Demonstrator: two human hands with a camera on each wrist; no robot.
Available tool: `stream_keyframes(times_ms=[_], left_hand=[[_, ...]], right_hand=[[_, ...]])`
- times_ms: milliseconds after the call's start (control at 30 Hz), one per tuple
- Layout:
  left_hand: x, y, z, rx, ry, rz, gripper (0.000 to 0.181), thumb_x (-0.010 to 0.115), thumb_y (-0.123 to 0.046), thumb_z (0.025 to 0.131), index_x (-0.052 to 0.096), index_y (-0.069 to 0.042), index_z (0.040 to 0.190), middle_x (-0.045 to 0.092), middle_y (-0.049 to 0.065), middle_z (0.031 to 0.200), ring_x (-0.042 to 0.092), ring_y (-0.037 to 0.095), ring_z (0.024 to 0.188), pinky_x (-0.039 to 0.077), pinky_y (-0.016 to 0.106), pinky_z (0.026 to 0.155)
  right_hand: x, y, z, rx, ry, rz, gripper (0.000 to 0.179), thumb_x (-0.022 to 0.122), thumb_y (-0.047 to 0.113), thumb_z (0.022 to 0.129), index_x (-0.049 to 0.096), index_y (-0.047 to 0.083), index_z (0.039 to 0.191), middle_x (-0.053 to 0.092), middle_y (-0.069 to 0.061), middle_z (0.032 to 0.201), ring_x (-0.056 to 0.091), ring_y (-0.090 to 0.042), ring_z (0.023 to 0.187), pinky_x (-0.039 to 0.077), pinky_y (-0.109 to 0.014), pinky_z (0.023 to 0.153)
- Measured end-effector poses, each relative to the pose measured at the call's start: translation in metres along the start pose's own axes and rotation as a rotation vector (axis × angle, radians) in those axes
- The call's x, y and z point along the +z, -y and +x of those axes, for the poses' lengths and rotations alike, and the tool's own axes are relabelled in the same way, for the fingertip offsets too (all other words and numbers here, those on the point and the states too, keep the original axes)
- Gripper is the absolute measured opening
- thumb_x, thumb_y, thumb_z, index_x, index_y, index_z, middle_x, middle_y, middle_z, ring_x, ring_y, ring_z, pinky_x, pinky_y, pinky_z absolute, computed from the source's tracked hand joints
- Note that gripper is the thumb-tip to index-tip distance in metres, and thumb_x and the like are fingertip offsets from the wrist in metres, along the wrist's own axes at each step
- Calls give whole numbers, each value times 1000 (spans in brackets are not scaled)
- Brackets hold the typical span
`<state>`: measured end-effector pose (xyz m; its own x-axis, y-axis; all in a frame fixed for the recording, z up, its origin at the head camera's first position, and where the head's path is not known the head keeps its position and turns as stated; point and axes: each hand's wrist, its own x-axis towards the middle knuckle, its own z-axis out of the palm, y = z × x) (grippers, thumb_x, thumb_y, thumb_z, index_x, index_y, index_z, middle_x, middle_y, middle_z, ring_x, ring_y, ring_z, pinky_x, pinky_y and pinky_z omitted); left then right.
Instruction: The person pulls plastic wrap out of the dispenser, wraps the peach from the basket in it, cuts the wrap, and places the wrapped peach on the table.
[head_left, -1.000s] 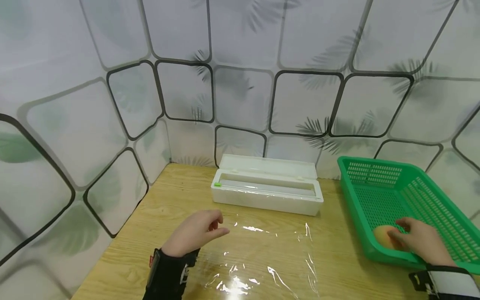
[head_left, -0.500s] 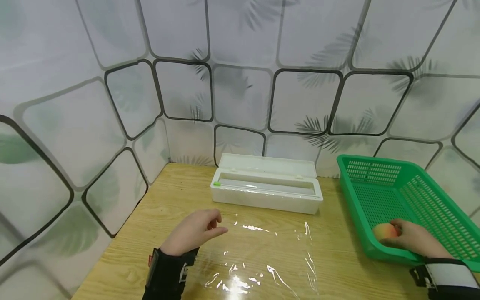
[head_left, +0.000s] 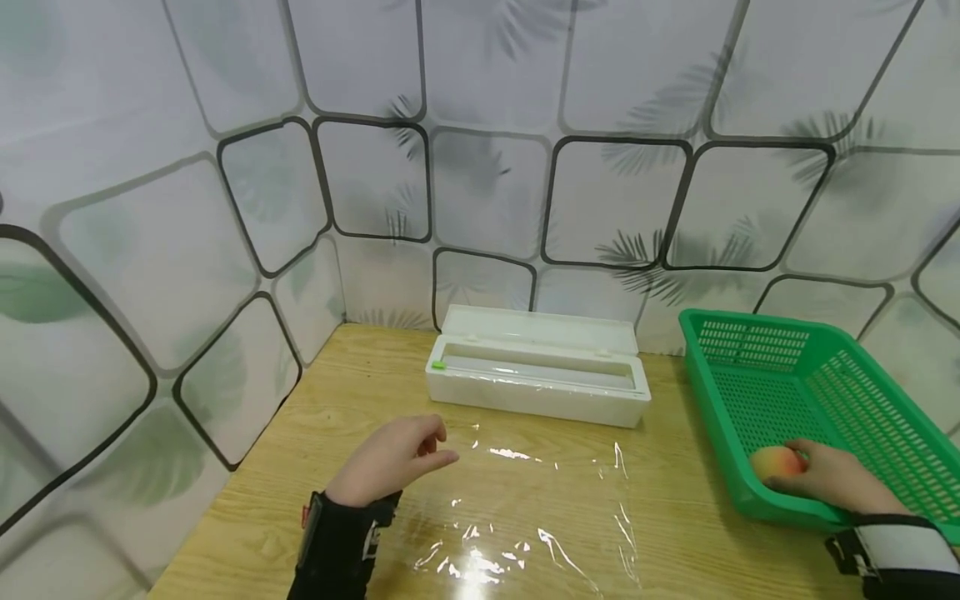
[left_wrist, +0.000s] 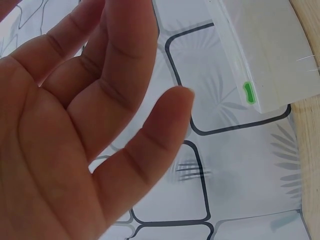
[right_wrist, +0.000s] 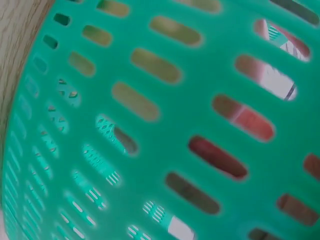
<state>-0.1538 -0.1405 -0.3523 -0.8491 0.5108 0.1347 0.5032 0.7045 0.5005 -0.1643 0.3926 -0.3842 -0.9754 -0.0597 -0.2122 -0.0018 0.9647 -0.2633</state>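
Observation:
In the head view, my right hand (head_left: 843,479) reaches into the green basket (head_left: 712,442) and grips a yellow-and-red peach (head_left: 774,463) near the front left corner. The basket's slotted wall (right_wrist: 150,137) fills the right wrist view, so hand and fruit show only through its slots. My left hand (head_left: 393,462) hovers over the table, fingers loosely bent and thumb out, with nothing in it. Beside it a sheet of clear plastic wrap (head_left: 517,492) lies spread on the wood. It runs from a white wrap dispenser (head_left: 536,396) whose lid stands up.
A small green slider (head_left: 438,365) sits at the dispenser's left end. Behind the wooden table (head_left: 315,417) rises a patterned curtain (head_left: 487,200), which also borders the left side. The basket stands along the table's right side.
My right hand has lowered its fingers and closed them round the peach, shifting slightly left. More of the peach's red side shows. The left hand has kept its place.

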Motion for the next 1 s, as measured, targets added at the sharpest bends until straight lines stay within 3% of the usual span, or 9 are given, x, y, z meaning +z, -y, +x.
stream_keyframes(times_ms=[300, 467, 667, 800, 1000], left_hand=[[1, -1, 0, 6, 4, -2, 21, 58, -31, 85, 57, -11, 90, 50, -8, 71, 46, 6, 62, 40, 25, 57], [2, -1, 0, 3, 12, -8, 19, 59, -29, 85, 57, -10, 89, 50, -8, 70, 46, 7, 61, 40, 25, 56], [1, -1, 1, 17, 7, -8, 20, 59, -29, 85, 56, -10, 89, 50, -7, 70, 46, 7, 61, 40, 25, 56], [1, -1, 1, 11, 9, -4, 21, 59, -30, 85, 57, -10, 89, 50, -8, 70, 46, 7, 61, 40, 25, 56], [1, -3, 0, 18, 0, -12, 23, 59, -32, 85, 57, -9, 88, 50, -7, 71, 46, 7, 61, 40, 25, 57]], right_hand=[[-1, -3, -3, -13, -166, -48, 79, 64, 43, 75, 41, -26, 106, 50, -39, 90, 51, -50, 79, 43, -51, 61], [-8, 6, -11, 14, -224, -30, 82, 64, 45, 75, 38, -26, 106, 50, -39, 88, 53, -45, 73, 45, -45, 55], [-23, 28, -21, 45, -354, 26, 85, 62, 45, 77, 32, -25, 116, 46, -39, 94, 52, -43, 71, 43, -42, 50], [-29, 48, -26, 52, -455, 66, 87, 63, 41, 78, 24, -21, 125, 41, -40, 102, 47, -48, 78, 41, -47, 53], [-35, 83, -38, -18, -582, 98, 87, 69, 36, 74, 25, -14, 131, 41, -40, 108, 46, -50, 83, 39, -53, 57]])
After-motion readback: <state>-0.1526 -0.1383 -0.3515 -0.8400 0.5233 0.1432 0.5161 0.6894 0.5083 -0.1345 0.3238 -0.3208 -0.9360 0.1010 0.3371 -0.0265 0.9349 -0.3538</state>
